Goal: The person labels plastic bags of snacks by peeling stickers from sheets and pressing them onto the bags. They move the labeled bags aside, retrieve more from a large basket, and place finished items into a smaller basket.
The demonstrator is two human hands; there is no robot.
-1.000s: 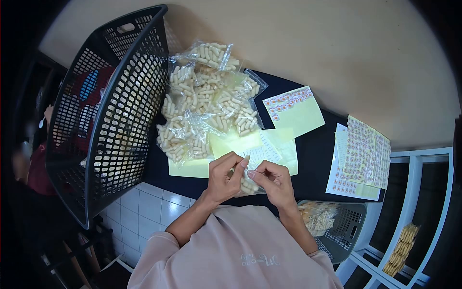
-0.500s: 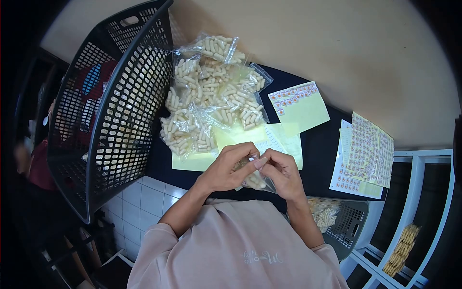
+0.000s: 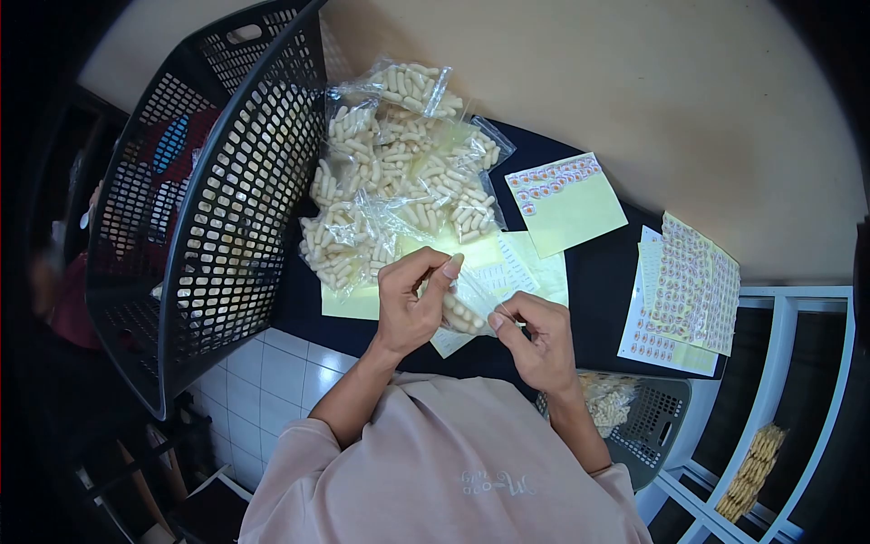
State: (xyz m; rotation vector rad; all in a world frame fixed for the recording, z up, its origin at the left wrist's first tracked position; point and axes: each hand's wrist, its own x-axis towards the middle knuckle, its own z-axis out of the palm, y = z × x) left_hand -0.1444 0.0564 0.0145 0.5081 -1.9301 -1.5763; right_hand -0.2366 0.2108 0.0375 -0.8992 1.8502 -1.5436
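A small clear plastic bag (image 3: 462, 315) with pale finger-shaped pieces inside is stretched between my two hands. My left hand (image 3: 412, 299) pinches its upper left edge between thumb and fingers. At the bag's right end my right hand (image 3: 535, 337) holds the film in a pinch. Beneath the bag lie a yellow sheet and a white printed sheet (image 3: 517, 258). Just beyond my hands, several filled clear bags (image 3: 408, 163) are heaped on the dark tabletop (image 3: 598, 299).
A large dark basket (image 3: 245, 172) stands at the left, a person's red sleeve partly visible through and beside it. Sticker sheets (image 3: 693, 286) and a yellow sheet with stickers (image 3: 571, 213) lie right. A grey basket (image 3: 657, 426) with bags sits below, beside a white rack (image 3: 770, 363).
My hands have moved apart and the bag between them is now pulled taut and more visible. My left hand has risen slightly, its thumb no longer near my right hand.
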